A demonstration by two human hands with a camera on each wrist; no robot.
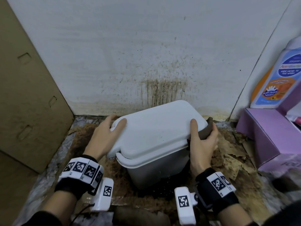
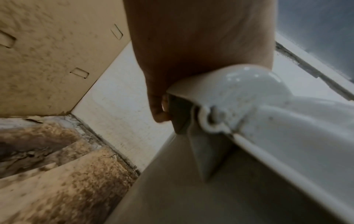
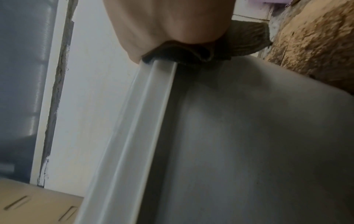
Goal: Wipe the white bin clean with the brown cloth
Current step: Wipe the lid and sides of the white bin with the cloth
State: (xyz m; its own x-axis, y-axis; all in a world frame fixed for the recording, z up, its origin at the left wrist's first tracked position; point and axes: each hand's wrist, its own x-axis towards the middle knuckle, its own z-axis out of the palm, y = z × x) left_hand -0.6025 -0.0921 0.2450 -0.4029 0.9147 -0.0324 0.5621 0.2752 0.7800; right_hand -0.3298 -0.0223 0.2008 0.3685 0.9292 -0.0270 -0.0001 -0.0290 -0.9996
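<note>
Both hands clasp the white bin at the foot of the stained wall.
The left hand grips its left lid edge; the right hand presses the brown cloth against the right rim. The bin looks like light, stiff, smooth plastic, probably slippery; its rim is the best hold. A cardboard box stands at left.

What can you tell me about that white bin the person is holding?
The white bin looks like smooth plastic, boxy with rounded corners, its lid shut. It stands on dirty brown flooring near a stained wall. The left hand grips the lid's left end; the right hand presses a brown cloth against its right edge.
</note>
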